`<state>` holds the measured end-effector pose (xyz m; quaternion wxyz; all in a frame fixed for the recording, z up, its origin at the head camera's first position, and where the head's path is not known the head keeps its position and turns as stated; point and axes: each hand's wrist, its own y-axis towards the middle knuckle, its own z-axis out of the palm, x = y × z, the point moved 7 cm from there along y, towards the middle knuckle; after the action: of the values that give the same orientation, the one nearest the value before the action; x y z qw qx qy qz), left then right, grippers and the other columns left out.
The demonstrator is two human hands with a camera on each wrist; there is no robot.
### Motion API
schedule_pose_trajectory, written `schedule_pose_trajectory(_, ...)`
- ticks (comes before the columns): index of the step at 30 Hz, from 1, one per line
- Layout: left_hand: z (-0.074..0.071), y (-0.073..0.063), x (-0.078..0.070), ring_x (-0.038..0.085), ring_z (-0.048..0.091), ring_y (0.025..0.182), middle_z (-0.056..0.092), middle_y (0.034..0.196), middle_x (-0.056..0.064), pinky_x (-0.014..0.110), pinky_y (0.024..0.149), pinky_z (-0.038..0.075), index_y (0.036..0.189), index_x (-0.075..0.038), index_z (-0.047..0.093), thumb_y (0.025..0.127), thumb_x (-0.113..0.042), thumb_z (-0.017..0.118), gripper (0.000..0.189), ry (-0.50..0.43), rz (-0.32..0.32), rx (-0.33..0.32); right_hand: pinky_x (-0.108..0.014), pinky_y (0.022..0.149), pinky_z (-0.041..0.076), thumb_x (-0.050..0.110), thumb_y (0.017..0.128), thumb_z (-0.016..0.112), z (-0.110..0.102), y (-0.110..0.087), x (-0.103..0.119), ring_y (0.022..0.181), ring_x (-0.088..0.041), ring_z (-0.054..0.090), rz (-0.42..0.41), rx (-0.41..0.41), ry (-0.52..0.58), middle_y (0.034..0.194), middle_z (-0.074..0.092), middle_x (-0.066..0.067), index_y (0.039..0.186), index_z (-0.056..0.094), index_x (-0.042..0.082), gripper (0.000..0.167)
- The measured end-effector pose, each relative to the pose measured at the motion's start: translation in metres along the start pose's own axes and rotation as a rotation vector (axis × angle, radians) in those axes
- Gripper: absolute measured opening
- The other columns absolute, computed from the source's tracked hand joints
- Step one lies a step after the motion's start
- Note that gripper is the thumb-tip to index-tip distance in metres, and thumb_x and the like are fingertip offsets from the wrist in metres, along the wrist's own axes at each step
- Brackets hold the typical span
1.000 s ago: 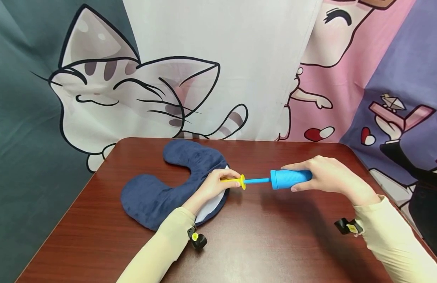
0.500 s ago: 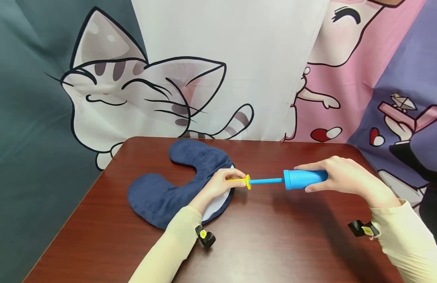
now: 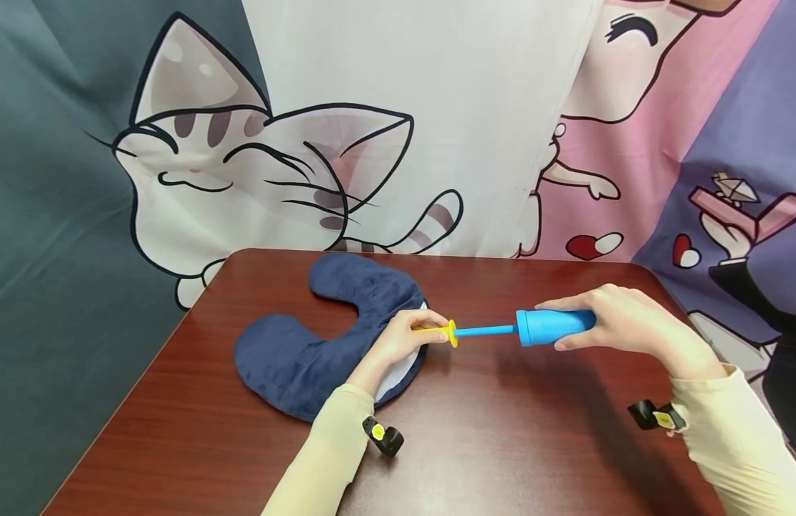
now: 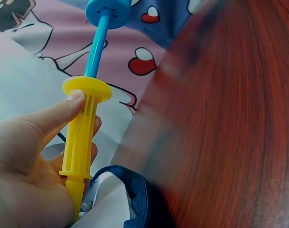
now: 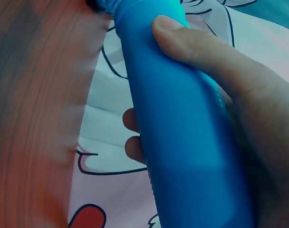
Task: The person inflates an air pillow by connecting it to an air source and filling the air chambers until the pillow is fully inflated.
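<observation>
A hand air pump runs between the two hands in the head view, with a blue barrel (image 3: 552, 327), a thin blue rod (image 3: 484, 330) and a yellow flanged end piece (image 4: 80, 137). My left hand (image 3: 400, 335) grips the yellow piece, thumb just under its flange. My right hand (image 3: 630, 326) wraps round the barrel, thumb along one side and fingertips showing on the other in the right wrist view. A navy U-shaped neck pillow (image 3: 294, 365) lies beneath my left hand. The yellow piece's narrow tip points down to the pillow's white inner part (image 4: 109, 202); its end is hidden.
Everything is over a reddish-brown wooden table (image 3: 488, 444). Behind its far edge hangs a printed cloth (image 3: 475, 107) with a cartoon cat. Small black cameras sit on the left wrist (image 3: 385, 436) and right wrist (image 3: 652, 414).
My right hand has drawn the barrel rightward from the yellow piece, so more of the blue rod shows, then held still. The head view has shifted slightly. Both grips stay the same.
</observation>
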<state>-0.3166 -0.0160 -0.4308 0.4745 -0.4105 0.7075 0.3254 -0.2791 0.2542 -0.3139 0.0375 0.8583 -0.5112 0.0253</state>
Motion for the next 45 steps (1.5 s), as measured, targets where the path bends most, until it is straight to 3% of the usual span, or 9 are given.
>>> schedule_pose_trajectory(11, 0.000, -0.005, 0.003, 0.014, 0.070, 0.092, 0.074, 0.108, 0.016, 0.021, 0.081, 0.053, 0.114, -0.004, 0.072, 0.089, -0.013, 0.073, 0.026, -0.051, -0.015, -0.032, -0.028, 0.065, 0.046, 0.055, 0.071, 0.083, 0.011, 0.019, 0.028, 0.081, -0.011, 0.059, -0.061, 0.032, 0.011, 0.104, 0.074, 0.006, 0.127, 0.067, 0.036, 0.062)
schedule_pose_trajectory(14, -0.002, -0.009, -0.001, 0.020, 0.070, 0.096, 0.073, 0.110, 0.019, 0.020, 0.082, 0.053, 0.115, -0.002, 0.071, 0.089, -0.012, 0.072, 0.027, -0.053, -0.007, -0.037, -0.029, 0.064, 0.048, 0.055, 0.072, 0.082, 0.013, 0.027, 0.037, 0.081, -0.012, 0.060, -0.095, 0.029, -0.001, 0.106, 0.074, 0.003, 0.127, 0.067, 0.033, 0.061)
schedule_pose_trajectory(21, -0.002, -0.008, 0.002, 0.012, 0.069, 0.092, 0.072, 0.112, 0.020, 0.018, 0.080, 0.052, 0.114, -0.001, 0.070, 0.089, -0.009, 0.072, 0.027, -0.069, -0.015, -0.055, -0.030, 0.064, 0.049, 0.053, 0.071, 0.083, 0.022, 0.041, 0.056, 0.077, -0.013, 0.061, -0.130, 0.006, -0.044, 0.103, 0.075, 0.003, 0.125, 0.068, 0.032, 0.060)
schedule_pose_trajectory(26, -0.003, -0.009, -0.001, 0.017, 0.070, 0.094, 0.072, 0.113, 0.020, 0.021, 0.081, 0.054, 0.114, 0.000, 0.071, 0.088, -0.007, 0.072, 0.026, -0.075, -0.001, -0.072, -0.030, 0.062, 0.050, 0.054, 0.071, 0.083, 0.028, 0.051, 0.069, 0.075, -0.012, 0.061, -0.144, -0.002, -0.067, 0.101, 0.075, 0.002, 0.125, 0.068, 0.033, 0.060)
schedule_pose_trajectory(31, -0.001, -0.008, -0.002, 0.013, 0.069, 0.092, 0.071, 0.115, 0.019, 0.021, 0.081, 0.054, 0.114, -0.001, 0.071, 0.088, -0.007, 0.072, 0.027, -0.081, -0.004, -0.072, -0.030, 0.062, 0.052, 0.053, 0.071, 0.083, 0.032, 0.055, 0.079, 0.074, -0.013, 0.063, -0.157, -0.018, -0.076, 0.101, 0.076, 0.002, 0.125, 0.069, 0.032, 0.060)
schedule_pose_trajectory(45, -0.002, -0.008, -0.002, 0.020, 0.069, 0.097, 0.072, 0.113, 0.016, 0.021, 0.082, 0.054, 0.116, -0.004, 0.071, 0.088, -0.015, 0.073, 0.029, -0.031, -0.002, -0.033, -0.029, 0.062, 0.052, 0.055, 0.071, 0.082, 0.023, 0.041, 0.065, 0.077, -0.013, 0.063, -0.163, -0.014, -0.077, 0.104, 0.075, 0.001, 0.127, 0.067, 0.032, 0.062)
